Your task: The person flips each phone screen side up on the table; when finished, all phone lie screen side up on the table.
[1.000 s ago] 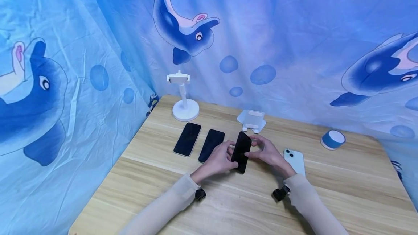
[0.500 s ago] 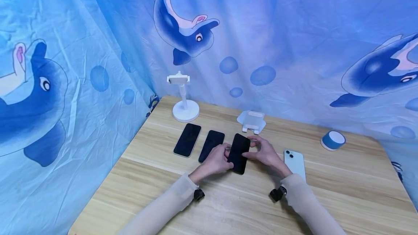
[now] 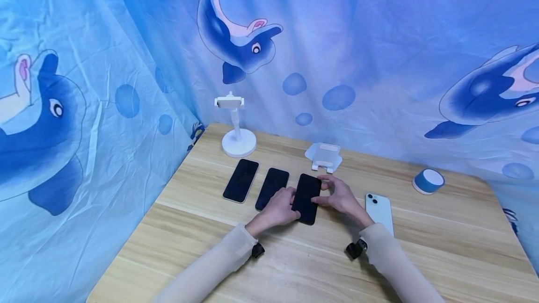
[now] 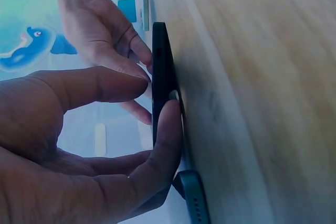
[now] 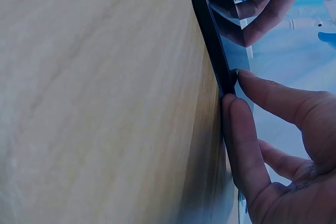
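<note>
In the head view a black smartphone (image 3: 307, 198) lies screen up between my hands, almost flat and at or just above the wooden table. My left hand (image 3: 275, 208) pinches its lower left edge, thumb on the screen side and fingers at the side and underneath. My right hand (image 3: 341, 196) holds the upper right edge between thumb and fingers. In the left wrist view the phone (image 4: 161, 72) appears edge-on close to the wood. The right wrist view shows the right thumb on the glass of the phone (image 5: 212, 40) and a finger along its edge.
Two more dark smartphones, one middle (image 3: 273, 185) and one far left (image 3: 241, 180), lie to the left. A pale blue phone (image 3: 380, 212) lies face down by my right forearm. Behind stand a white phone holder (image 3: 238, 143), a low stand (image 3: 326, 155) and a blue-white cylinder (image 3: 428, 181).
The phone has gone from tilted, its right side raised, to nearly flat, turning its screen upward. Both hands have shifted slightly left and lower with it.
</note>
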Motion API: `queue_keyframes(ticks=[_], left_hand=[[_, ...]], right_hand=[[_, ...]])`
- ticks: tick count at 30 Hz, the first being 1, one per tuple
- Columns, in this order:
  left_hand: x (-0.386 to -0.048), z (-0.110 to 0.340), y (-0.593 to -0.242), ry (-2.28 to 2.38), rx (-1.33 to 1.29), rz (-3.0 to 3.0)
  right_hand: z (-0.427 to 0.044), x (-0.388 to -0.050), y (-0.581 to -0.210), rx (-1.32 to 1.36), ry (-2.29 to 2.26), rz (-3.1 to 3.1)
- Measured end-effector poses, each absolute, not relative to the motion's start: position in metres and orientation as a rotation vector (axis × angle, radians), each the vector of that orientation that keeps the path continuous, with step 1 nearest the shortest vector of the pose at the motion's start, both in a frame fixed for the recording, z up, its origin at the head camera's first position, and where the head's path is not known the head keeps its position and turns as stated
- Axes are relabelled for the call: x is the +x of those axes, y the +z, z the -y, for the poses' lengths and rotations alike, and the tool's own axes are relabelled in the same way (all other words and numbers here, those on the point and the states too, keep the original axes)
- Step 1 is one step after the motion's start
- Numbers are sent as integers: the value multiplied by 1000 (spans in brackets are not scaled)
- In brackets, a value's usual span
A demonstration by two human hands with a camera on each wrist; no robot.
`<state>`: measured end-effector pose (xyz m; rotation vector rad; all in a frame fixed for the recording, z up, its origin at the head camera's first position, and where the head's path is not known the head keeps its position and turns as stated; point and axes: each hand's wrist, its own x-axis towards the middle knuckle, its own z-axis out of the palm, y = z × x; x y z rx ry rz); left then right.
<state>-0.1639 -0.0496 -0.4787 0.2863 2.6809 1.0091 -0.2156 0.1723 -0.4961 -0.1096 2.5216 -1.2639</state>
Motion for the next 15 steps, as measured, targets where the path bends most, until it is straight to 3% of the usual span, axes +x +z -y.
queue_keyframes(ticks=[9, 15], left_hand=[[-174, 45, -508, 948, 298, -2702], [-163, 44, -483, 922, 300, -2689]], right_hand=[[-174, -215, -495, -93, -1257, -2520], [-175, -214, -495, -85, -1246, -2520]])
